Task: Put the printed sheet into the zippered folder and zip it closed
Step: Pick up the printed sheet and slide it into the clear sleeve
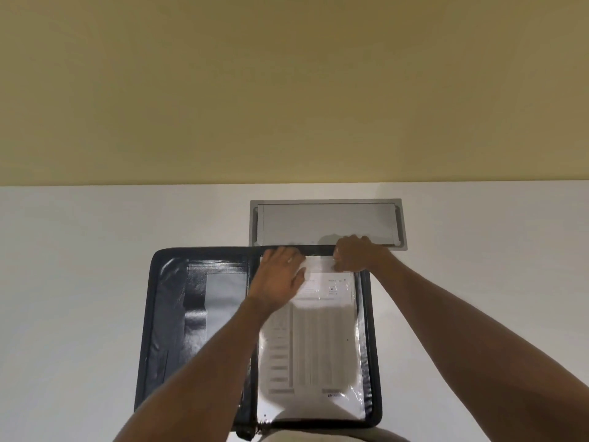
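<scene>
A black zippered folder (pixel 197 314) lies spread open on the white surface (pixel 79 282), its two halves flat and its zipper edge running round the outside. The left half shows dark glossy inner pockets. On the right half lies the printed sheet (pixel 322 339), a page of small tables and text, seemingly inside a clear plastic sleeve (pixel 357 400) that glints along its lower and right edges. Both bare forearms reach in from the near edge to the top of that right half. The left hand (pixel 280 275) rests palm-down with fingers spread over the upper left corner of the sheet, its grip loose and flat, closed on nothing. The right hand (pixel 353 253) is curled at the upper right corner, its fingers bent in a pinch at the top edge of the sleeve; whether they hold the plastic alone or the paper too cannot be told. Just beyond the folder, a grey rectangular hatch (pixel 325 223) is set flush into the surface. A plain yellowish wall (pixel 287 90) stands behind.
</scene>
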`<state>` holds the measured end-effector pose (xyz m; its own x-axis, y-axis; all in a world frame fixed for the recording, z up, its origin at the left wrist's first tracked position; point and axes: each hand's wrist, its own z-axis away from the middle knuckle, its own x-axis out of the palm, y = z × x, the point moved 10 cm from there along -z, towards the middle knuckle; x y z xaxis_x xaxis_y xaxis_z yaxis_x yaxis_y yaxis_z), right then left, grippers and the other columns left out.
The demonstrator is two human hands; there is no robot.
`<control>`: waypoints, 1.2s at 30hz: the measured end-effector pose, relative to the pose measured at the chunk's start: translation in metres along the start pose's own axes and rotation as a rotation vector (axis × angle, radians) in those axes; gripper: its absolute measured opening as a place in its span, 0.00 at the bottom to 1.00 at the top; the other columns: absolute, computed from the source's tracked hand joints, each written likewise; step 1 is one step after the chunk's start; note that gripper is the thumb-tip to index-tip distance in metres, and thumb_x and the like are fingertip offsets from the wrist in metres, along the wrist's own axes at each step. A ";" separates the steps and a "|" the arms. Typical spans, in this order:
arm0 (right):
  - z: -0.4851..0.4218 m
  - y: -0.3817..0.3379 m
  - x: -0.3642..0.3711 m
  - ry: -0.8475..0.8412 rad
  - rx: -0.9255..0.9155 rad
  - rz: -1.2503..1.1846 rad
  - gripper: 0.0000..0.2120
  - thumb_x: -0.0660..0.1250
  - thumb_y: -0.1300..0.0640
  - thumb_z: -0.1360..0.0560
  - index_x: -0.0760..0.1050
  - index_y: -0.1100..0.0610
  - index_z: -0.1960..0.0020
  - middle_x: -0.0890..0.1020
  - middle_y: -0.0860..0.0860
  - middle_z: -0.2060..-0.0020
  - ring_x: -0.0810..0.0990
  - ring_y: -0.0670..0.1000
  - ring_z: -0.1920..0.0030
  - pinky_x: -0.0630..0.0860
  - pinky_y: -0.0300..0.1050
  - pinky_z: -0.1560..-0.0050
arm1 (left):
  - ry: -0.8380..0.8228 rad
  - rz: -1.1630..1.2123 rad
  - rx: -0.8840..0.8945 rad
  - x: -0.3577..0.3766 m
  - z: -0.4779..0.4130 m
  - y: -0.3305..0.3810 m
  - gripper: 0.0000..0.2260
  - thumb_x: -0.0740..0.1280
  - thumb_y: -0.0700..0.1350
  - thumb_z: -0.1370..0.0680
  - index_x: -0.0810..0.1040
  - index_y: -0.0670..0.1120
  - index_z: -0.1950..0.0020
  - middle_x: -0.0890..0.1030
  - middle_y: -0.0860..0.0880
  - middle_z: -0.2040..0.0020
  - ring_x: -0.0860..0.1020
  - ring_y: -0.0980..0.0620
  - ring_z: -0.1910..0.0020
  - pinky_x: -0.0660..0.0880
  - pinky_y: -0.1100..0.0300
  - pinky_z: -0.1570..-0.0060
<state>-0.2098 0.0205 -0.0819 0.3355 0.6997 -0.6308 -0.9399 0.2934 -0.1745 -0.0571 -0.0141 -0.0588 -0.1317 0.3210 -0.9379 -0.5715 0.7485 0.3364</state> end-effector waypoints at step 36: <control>0.032 0.037 -0.003 0.282 0.186 -0.212 0.05 0.75 0.62 0.26 0.86 0.54 0.52 0.85 0.50 0.52 0.84 0.53 0.49 0.79 0.47 0.46 | -0.297 0.183 -0.223 -0.002 -0.033 -0.045 0.05 0.73 0.51 0.21 0.85 0.51 0.52 0.85 0.52 0.52 0.78 0.48 0.44 0.63 0.49 0.38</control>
<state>-0.2438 0.0504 -0.0626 0.4657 0.4122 -0.7831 -0.8157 0.5431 -0.1992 -0.0580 -0.0679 -0.0751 -0.0267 0.6146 -0.7884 -0.7264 0.5299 0.4377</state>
